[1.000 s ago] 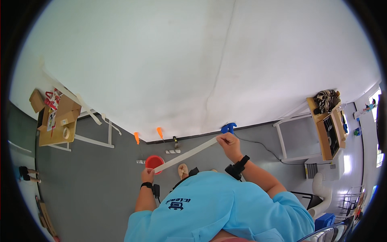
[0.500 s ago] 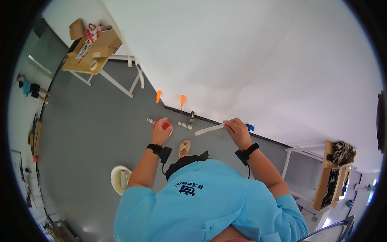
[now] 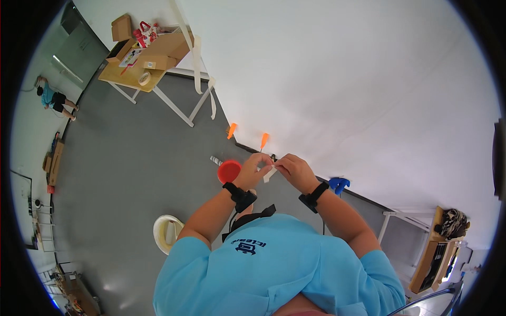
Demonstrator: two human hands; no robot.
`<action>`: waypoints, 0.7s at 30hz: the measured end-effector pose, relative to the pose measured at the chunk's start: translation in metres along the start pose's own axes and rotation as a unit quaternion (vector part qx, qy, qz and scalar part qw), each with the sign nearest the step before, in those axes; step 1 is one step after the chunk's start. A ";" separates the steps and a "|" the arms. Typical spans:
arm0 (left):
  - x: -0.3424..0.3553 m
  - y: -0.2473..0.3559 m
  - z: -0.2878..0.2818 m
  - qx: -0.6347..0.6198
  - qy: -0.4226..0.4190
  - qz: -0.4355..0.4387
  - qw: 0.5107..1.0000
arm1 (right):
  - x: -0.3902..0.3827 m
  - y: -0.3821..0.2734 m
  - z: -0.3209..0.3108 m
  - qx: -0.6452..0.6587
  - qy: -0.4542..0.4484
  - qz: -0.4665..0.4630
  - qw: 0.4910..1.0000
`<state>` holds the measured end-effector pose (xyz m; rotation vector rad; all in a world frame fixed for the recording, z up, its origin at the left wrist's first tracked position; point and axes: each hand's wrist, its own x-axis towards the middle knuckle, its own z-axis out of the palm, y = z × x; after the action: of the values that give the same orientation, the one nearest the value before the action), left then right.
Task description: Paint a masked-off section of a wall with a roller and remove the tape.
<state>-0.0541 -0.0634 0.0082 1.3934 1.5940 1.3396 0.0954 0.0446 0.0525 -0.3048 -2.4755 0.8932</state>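
Note:
My left hand [image 3: 255, 169] and my right hand [image 3: 295, 173] meet in front of my body, fingertips nearly touching. Both pinch a strip of cream tape [image 3: 269, 175], whose free end hangs below the fingers. A round red container [image 3: 230, 171] stands on the floor just left of my left hand. Beyond it lies a small white striped roll [image 3: 215, 160]. Two orange-handled tools, one on the left [image 3: 232, 130] and one on the right [image 3: 264, 140], are by the foot of the white wall. A dark item behind my fingertips is mostly hidden.
A wooden table [image 3: 126, 79] at far left bears open cardboard boxes, a bag and a tape roll [image 3: 144, 79]. Cream strips [image 3: 197, 63] hang by the wall. A blue object [image 3: 339, 184] sits at the wall's base. A cream bucket [image 3: 167, 234] stands at left; another person [image 3: 55, 100] is far left.
My left hand has left the red container and moved right to the tape strip. My right hand has brought the strip left, and the two hands now meet. The view has shifted a little.

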 end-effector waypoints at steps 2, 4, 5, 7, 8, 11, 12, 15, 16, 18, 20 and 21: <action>0.006 -0.012 -0.018 -0.051 -0.006 -0.014 0.999 | 0.021 -0.003 0.010 -0.002 0.021 0.005 1.000; 0.015 -0.019 -0.037 -0.111 -0.024 -0.092 0.989 | 0.038 -0.007 0.021 -0.003 0.041 0.014 0.999; 0.020 -0.025 -0.047 -0.114 -0.025 -0.095 0.989 | 0.046 -0.008 0.026 0.000 0.056 0.050 0.997; 0.031 -0.039 -0.074 -0.068 -0.033 -0.095 0.993 | 0.057 -0.006 0.036 0.004 0.072 0.093 0.993; 0.039 -0.046 -0.086 -0.054 -0.012 -0.078 0.995 | 0.059 -0.001 0.038 0.013 0.089 0.119 0.989; 0.063 -0.088 -0.132 -0.014 0.031 -0.083 0.996 | 0.052 0.009 0.039 0.040 0.105 0.208 0.972; 0.071 -0.102 -0.145 -0.015 0.019 -0.087 0.996 | 0.041 0.015 0.041 0.030 0.107 0.238 0.965; 0.092 -0.152 -0.184 -0.006 0.023 -0.099 0.995 | 0.001 0.027 0.052 0.008 0.106 0.317 0.942; 0.097 -0.176 -0.195 0.029 0.051 -0.100 0.993 | -0.012 0.027 0.056 0.010 0.107 0.324 0.940; 0.103 -0.197 -0.200 0.058 0.064 -0.103 0.991 | -0.042 0.025 0.060 -0.039 0.064 0.364 0.928; 0.108 -0.199 -0.203 0.144 0.046 -0.112 0.982 | -0.068 0.021 0.066 -0.052 0.052 0.386 0.920; 0.108 -0.201 -0.206 0.142 0.043 -0.114 0.982 | -0.078 0.019 0.069 -0.062 0.037 0.397 0.915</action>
<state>-0.3335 -0.0037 -0.1055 1.2760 1.9981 1.0816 0.1277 -0.0061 -0.0348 -1.4289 -2.3272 0.9795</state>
